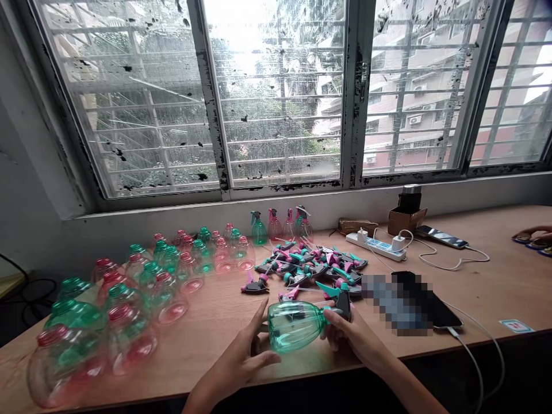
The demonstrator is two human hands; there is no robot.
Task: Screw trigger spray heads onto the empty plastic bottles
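Note:
A clear green spray bottle point(295, 326) is held on its side above the table's front edge, its base to the left. My left hand point(245, 348) cups the base, thumb below and fingers curled behind it. At the neck, the fingers of my right hand point(351, 333) are closed where the bottle meets a black and teal trigger sprayer head point(342, 296). Just beyond lies a pile of loose trigger sprayer heads point(310, 264) in black, pink and teal, with thin tubes. One pink and black sprayer head point(257, 284) lies apart at the pile's left.
Many open green and pink bottles point(161, 282) stand at the left. Several bottles with sprayer heads point(276, 225) stand by the wall. A power strip point(377, 246), a phone point(442, 237), another phone point(426, 299) and cables lie right. Another person's hand point(539, 236) shows at the right edge.

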